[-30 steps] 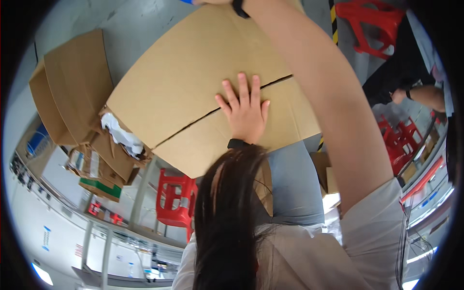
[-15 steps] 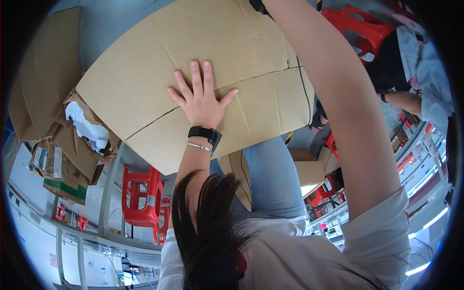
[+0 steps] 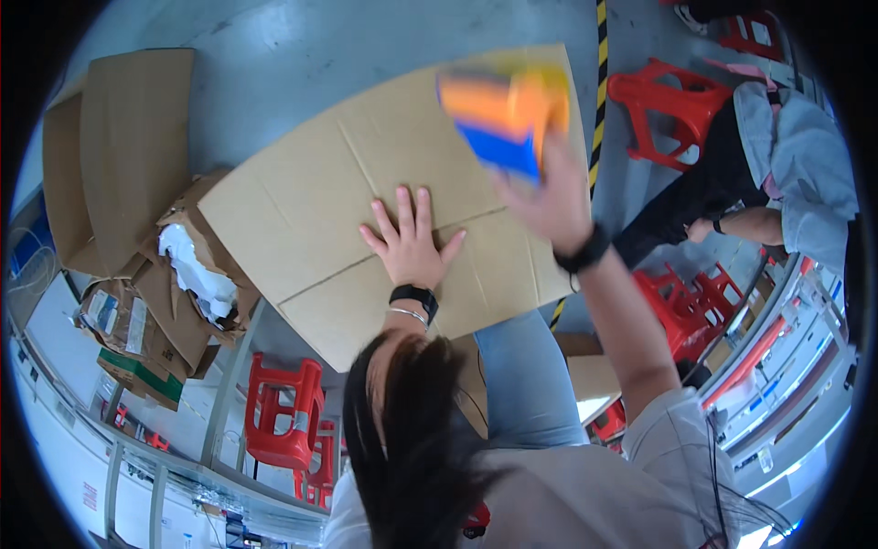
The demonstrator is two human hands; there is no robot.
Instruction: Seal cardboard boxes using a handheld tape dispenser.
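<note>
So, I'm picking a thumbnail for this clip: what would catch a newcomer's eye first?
The blurred orange, yellow and blue tool in the right hand, raised over the top of the cardboard sheet that fills the middle. Next, the left hand spread flat on that sheet. Then the red stools at upper right, beside a seated person.

Grey concrete floor (image 3: 347,55) with a yellow-black striped line (image 3: 601,82), red plastic stools (image 3: 672,105) and metal shelving (image 3: 137,476).
</note>
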